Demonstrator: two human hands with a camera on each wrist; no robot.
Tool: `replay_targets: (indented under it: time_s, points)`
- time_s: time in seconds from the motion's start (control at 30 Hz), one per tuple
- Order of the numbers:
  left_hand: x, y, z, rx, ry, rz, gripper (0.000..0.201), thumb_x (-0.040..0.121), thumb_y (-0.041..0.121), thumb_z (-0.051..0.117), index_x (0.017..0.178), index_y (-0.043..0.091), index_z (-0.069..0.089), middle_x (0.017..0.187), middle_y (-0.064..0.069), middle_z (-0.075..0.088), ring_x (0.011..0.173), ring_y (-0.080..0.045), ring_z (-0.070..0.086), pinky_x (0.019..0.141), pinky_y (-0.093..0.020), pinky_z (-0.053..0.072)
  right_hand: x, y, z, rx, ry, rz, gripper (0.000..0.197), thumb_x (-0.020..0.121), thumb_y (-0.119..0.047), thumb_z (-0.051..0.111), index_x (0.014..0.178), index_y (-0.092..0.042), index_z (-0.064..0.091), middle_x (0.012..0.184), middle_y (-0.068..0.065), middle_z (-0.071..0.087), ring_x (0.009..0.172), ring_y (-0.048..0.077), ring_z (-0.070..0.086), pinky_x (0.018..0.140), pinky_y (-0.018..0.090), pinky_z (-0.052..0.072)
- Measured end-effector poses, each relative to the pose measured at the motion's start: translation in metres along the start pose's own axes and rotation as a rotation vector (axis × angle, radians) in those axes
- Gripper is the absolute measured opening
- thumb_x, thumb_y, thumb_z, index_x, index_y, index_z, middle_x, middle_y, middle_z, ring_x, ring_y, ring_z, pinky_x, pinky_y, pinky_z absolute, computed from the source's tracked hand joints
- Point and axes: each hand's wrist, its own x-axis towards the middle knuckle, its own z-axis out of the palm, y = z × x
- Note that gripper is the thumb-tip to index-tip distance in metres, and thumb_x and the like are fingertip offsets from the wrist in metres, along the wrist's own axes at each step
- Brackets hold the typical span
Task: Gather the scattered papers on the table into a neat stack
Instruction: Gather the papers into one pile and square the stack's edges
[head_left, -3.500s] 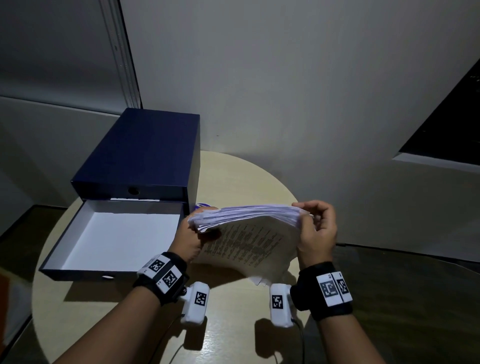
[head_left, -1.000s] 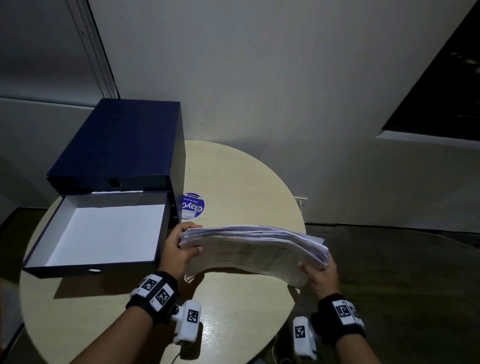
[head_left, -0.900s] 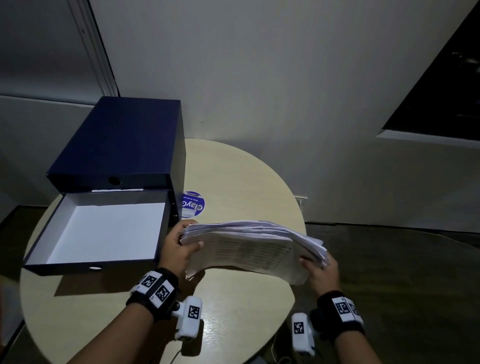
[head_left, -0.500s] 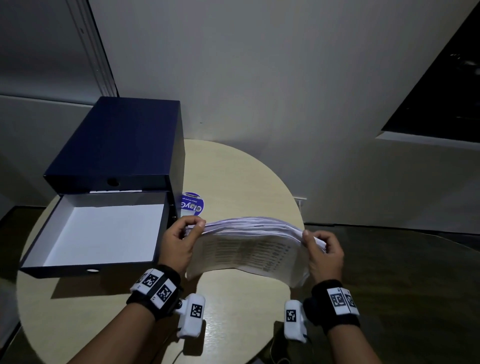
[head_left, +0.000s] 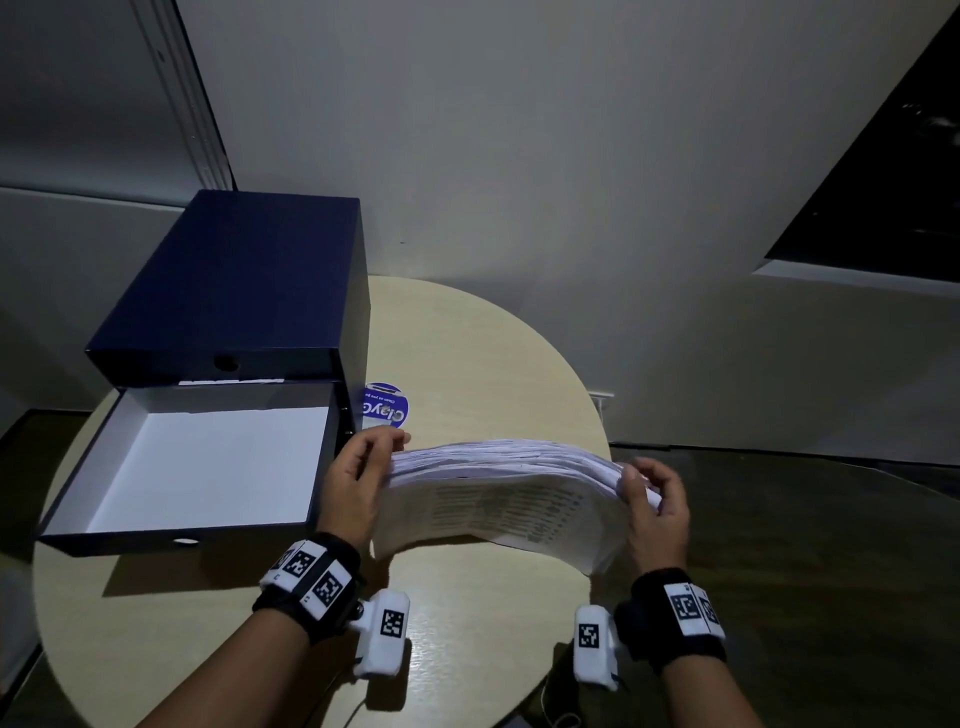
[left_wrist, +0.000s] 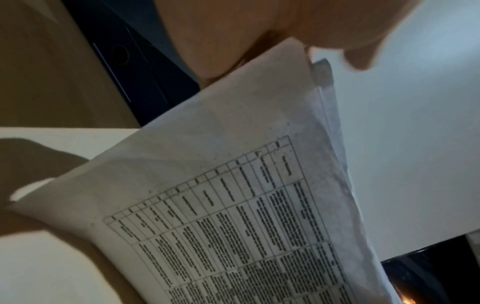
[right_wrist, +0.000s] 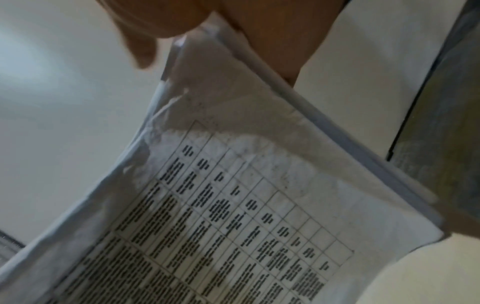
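Observation:
A thick stack of white papers (head_left: 498, 488) stands on its long edge on the round beige table (head_left: 467, 338), its printed table face toward me and its upper edge fanned. My left hand (head_left: 358, 473) grips the stack's left end, fingers curled over the top. My right hand (head_left: 654, 499) grips the right end the same way. In the left wrist view the printed sheet (left_wrist: 233, 205) fills the middle under my fingers. The right wrist view shows the stack (right_wrist: 246, 195) running down from my right fingers, its corner crumpled.
An open dark blue box (head_left: 52, 530) with a white inside sits on the table's left, its lid part (head_left: 244, 280) standing behind it. A round blue sticker (head_left: 387, 410) lies by the box. The table's right edge drops to a dark floor (head_left: 805, 545).
The stack has gone from lying tilted across my hands to standing on edge. My right hand came up from under the right end to grip it from the side.

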Motion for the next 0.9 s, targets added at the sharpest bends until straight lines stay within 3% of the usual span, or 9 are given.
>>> replay_targets:
  time_s: [0.13,0.27,0.37,0.47,0.57,0.63,0.77,0.83,0.9]
  points:
    - [-0.011,-0.013,-0.016,-0.073,-0.209,0.022,0.087,0.062,0.067,0.074,0.134,0.026,0.047,0.132,-0.001,0.054,0.118,-0.02,0.056,0.09,-0.035,0.051,-0.002,0.021,-0.021,0.09,-0.233,0.027,0.08,0.065,-0.037,0.078,0.136,-0.028,0.044,0.12,-0.008,0.056,0.104,0.013,0.058,0.073,0.029,0.049]
    - [-0.021,-0.012,-0.01,-0.007,-0.204,-0.073,0.076,0.059,0.081,0.065,0.121,0.038,0.054,0.122,-0.002,0.056,0.108,-0.025,0.058,0.072,-0.03,0.056,-0.008,0.019,-0.017,0.086,-0.242,0.067,0.067,0.057,-0.07,0.074,0.113,-0.039,0.055,0.11,-0.003,0.061,0.098,0.016,0.06,0.069,0.03,0.049]
    - [-0.017,-0.005,0.003,0.001,-0.018,-0.076,0.049,0.071,0.065,0.067,0.108,0.035,0.059,0.115,-0.001,0.061,0.104,-0.024,0.059,0.076,-0.037,0.053,-0.005,0.006,-0.003,0.067,-0.032,0.072,0.02,0.086,-0.042,0.068,0.1,-0.03,0.058,0.097,-0.007,0.058,0.087,0.017,0.056,0.063,0.03,0.044]
    - [-0.012,-0.003,0.009,0.084,0.085,-0.094,0.017,0.088,0.032,0.068,0.103,0.035,0.061,0.11,0.003,0.063,0.103,-0.02,0.058,0.075,-0.034,0.049,0.001,0.004,0.004,-0.005,0.047,0.116,0.009,0.089,-0.035,0.066,0.092,-0.032,0.058,0.091,-0.009,0.057,0.083,0.015,0.054,0.064,0.029,0.043]
    - [-0.012,-0.004,0.006,0.084,0.104,-0.074,0.011,0.093,0.026,0.062,0.104,0.029,0.063,0.109,0.0,0.064,0.102,-0.024,0.059,0.072,-0.033,0.048,0.005,0.011,0.003,-0.026,0.073,0.075,0.004,0.092,-0.031,0.062,0.092,-0.028,0.061,0.091,-0.01,0.057,0.085,0.02,0.054,0.062,0.028,0.042]
    - [-0.011,-0.003,0.004,0.071,0.102,-0.088,0.014,0.093,0.034,0.061,0.105,0.029,0.062,0.109,-0.002,0.064,0.103,-0.027,0.06,0.073,-0.034,0.049,0.007,0.013,0.001,-0.042,0.068,0.064,0.01,0.093,-0.033,0.061,0.097,-0.024,0.062,0.094,-0.007,0.058,0.086,0.019,0.054,0.062,0.027,0.043]
    - [-0.017,-0.009,-0.006,-0.11,-0.054,-0.07,0.076,0.067,0.062,0.073,0.129,0.025,0.051,0.12,0.0,0.061,0.107,-0.018,0.062,0.078,-0.029,0.053,0.008,0.025,-0.018,0.01,-0.149,0.051,0.049,0.081,-0.031,0.072,0.124,-0.029,0.049,0.11,-0.012,0.054,0.098,0.015,0.056,0.071,0.032,0.048]
    - [-0.023,-0.017,-0.014,-0.153,-0.166,-0.123,0.085,0.062,0.039,0.081,0.137,0.03,0.043,0.126,0.003,0.057,0.112,-0.015,0.061,0.079,-0.034,0.056,0.007,0.036,-0.028,0.0,-0.265,0.133,0.071,0.076,-0.02,0.077,0.136,-0.029,0.04,0.121,-0.006,0.055,0.109,0.017,0.056,0.084,0.042,0.052]
    - [-0.025,-0.021,-0.014,-0.058,-0.182,-0.195,0.073,0.07,0.008,0.075,0.131,0.038,0.046,0.124,0.002,0.055,0.114,-0.02,0.057,0.078,-0.034,0.055,0.006,0.043,-0.028,-0.075,-0.315,0.167,0.07,0.083,-0.01,0.074,0.14,-0.031,0.038,0.129,0.002,0.057,0.117,0.024,0.055,0.093,0.047,0.049]
